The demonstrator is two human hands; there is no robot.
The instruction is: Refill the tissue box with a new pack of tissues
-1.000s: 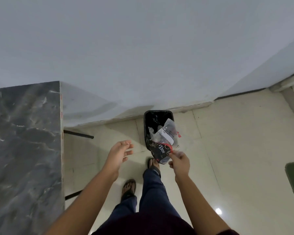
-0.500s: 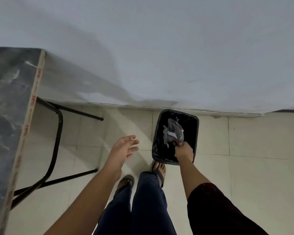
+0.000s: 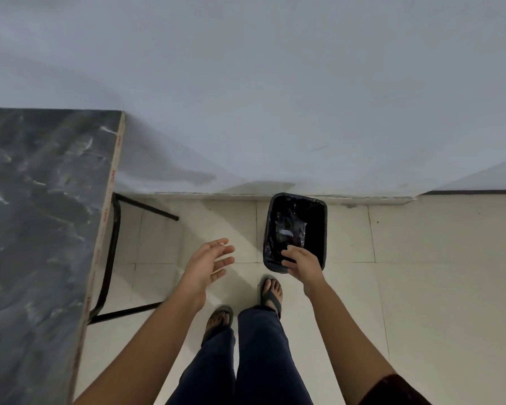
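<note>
A black waste bin (image 3: 323,229) with a dark liner stands on the floor against the wall. An empty clear plastic tissue wrapper (image 3: 291,229) lies inside it. My right hand (image 3: 303,264) hovers over the bin's near rim, fingers loosely curled and holding nothing. My left hand (image 3: 208,263) is open with fingers spread, held over the floor to the left of the bin. No tissue box or new tissue pack is in view.
A dark marble-look table (image 3: 41,214) with black metal legs (image 3: 108,258) fills the left side. A pale wall (image 3: 275,97) runs along the back. My legs and sandalled feet (image 3: 270,293) stand on pale floor tiles just before the bin.
My right hand lowered the wrapper into the bin and let it go; the wrapper now lies inside. The left hand stayed open beside it. The view shifted.
</note>
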